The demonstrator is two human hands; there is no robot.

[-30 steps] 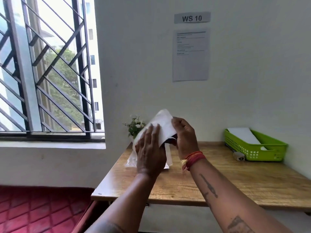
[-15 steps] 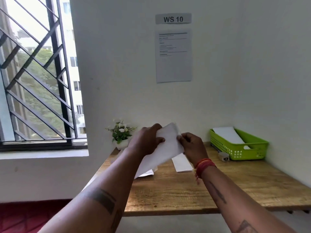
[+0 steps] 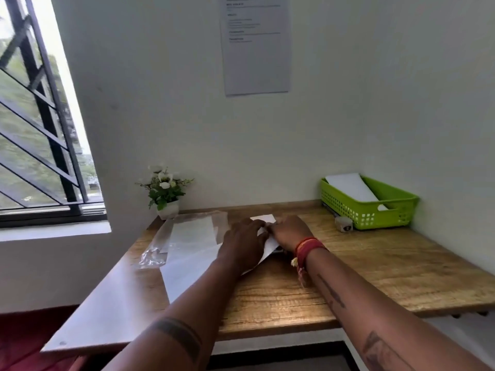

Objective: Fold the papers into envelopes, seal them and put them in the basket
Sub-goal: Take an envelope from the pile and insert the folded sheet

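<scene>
- Reading the notice [image 3: 256,44] on the wall isn't happening, the print is too small and blurry to make out any words.
- Same with the little white cube-ish thing [image 3: 343,223] next to the basket [image 3: 348,210], it has a dark mark on its side but I can't read it.
- Left hand [image 3: 242,243] lies palm down on the paper [image 3: 192,266], fingers stretched fairly flat and pressing it to the table [image 3: 388,263], forearm coming in from the lower left.
- Right hand [image 3: 289,231] sits just beside it, fingertips bent down onto the paper's far fold; looks like pressing rather than gripping, nothing wrapped in it. Red thread band on that wrist.
- Both hands meet fingertip to fingertip over the fold.
- Paper lies flat on the table, mid-left, long axis running diagonally from the near left up toward the far right, with a small corner poking out past the fingers.
- Clear plastic sleeve [image 3: 184,231] with more sheets sits to the left, touching it.
- Green basket is in the far right corner with a white envelope [image 3: 351,184] leaning inside.
- Small flower pot [image 3: 166,194] at the back left.
</scene>
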